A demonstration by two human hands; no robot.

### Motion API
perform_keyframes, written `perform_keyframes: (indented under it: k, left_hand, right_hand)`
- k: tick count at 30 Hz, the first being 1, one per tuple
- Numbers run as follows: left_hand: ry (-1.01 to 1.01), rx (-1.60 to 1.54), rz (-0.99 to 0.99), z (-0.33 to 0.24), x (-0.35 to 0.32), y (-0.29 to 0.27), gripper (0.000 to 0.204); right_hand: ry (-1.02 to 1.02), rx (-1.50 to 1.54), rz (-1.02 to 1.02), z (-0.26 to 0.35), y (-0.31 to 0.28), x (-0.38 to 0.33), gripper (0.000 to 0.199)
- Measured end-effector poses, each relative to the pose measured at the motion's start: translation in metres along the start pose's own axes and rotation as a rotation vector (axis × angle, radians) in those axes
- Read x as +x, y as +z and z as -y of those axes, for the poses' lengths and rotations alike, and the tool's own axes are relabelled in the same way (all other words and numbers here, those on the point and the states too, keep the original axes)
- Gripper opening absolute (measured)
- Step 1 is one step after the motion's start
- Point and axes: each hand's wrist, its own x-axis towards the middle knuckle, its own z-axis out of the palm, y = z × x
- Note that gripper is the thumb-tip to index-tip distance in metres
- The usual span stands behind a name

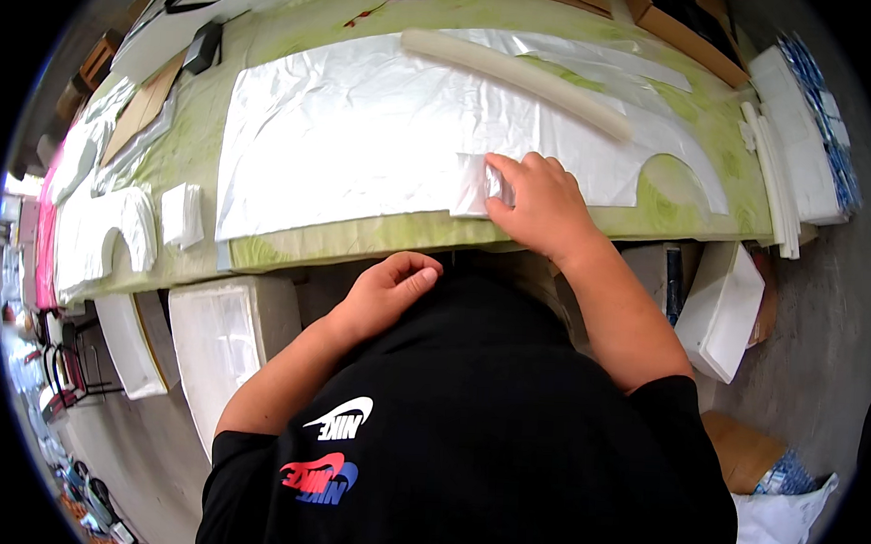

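My right hand (545, 204) is at the front part of a white plastic sheet (315, 131). Its thumb and index finger close on the shiny, crinkled right end of a small white plastic packet (470, 186), which lies flat on the sheet. The other fingers curl over to the right. My left hand (388, 289) hangs just before the table edge, close to my black shirt. Its fingers are curled in with the thumb against them, and nothing shows in it, though the palm is hidden. A long pale roll (522, 81) lies slantwise across the sheet's far side.
A green patterned cloth (359, 232) covers the table. White folded pieces (180, 214) and a curved-cut white stack (107, 233) lie at left. Cardboard boxes (684, 30) stand far right, near white strips (772, 175). Plastic bins (221, 336) stand below the front edge.
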Motion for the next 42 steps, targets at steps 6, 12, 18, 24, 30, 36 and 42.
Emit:
perform_keyframes:
  k: [6,12,18,24,30,36,42]
  left_hand:
    - [-0.066,-0.878,-0.166,0.012,0.006,0.013,0.032]
    - [0.058,-0.918,-0.212,0.003,-0.010,0.016,0.034]
    - [0.145,-0.981,-0.332,-0.018,-0.019,0.010,0.040]
    - [0.301,-0.793,-0.666,-0.008,-0.030,-0.045,0.060]
    - [0.462,-0.120,-1.176,-0.029,-0.103,-0.238,0.050]
    - [0.189,0.126,-1.407,-0.004,-0.094,-0.299,0.054]
    - [0.192,0.306,-1.550,0.015,-0.085,-0.302,0.055]
  right_hand:
    - [-0.351,0.179,0.134,0.062,0.016,-0.030,0.054]
    - [-0.090,0.775,0.299,0.072,0.013,-0.040,0.062]
    - [-0.010,1.187,0.200,0.078,0.033,-0.034,0.048]
    - [-0.132,1.100,0.204,0.086,0.036,-0.022,0.044]
    - [-0.089,1.112,0.228,0.077,0.046,-0.016,0.039]
    - [-0.119,1.033,0.219,0.073,0.050,-0.011,0.032]
    - [-0.108,1.039,0.208,0.070,0.048,-0.011,0.028]
